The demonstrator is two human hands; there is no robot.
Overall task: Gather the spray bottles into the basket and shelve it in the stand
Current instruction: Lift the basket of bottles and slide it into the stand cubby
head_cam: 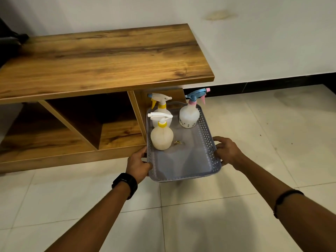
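A grey perforated plastic basket point(207, 135) hangs above the tiled floor, just right of the wooden stand point(101, 57). My left hand point(138, 163) grips its left rim and my right hand point(227, 151) grips its right rim. Three spray bottles stand upright inside. A cream bottle with a yellow collar and white trigger point(161, 137) is nearest. Behind it stands a second yellow-collared bottle point(161, 106). At the back right stands a white bottle with a blue and pink trigger point(189, 115).
The stand has open lower compartments point(87, 120) under its wide top, the nearest one directly left of the basket. A white wall with a black skirting point(272, 86) runs behind. A dark object point(11, 39) sits at the stand's far left. A small scrap point(177, 142) lies in the basket.
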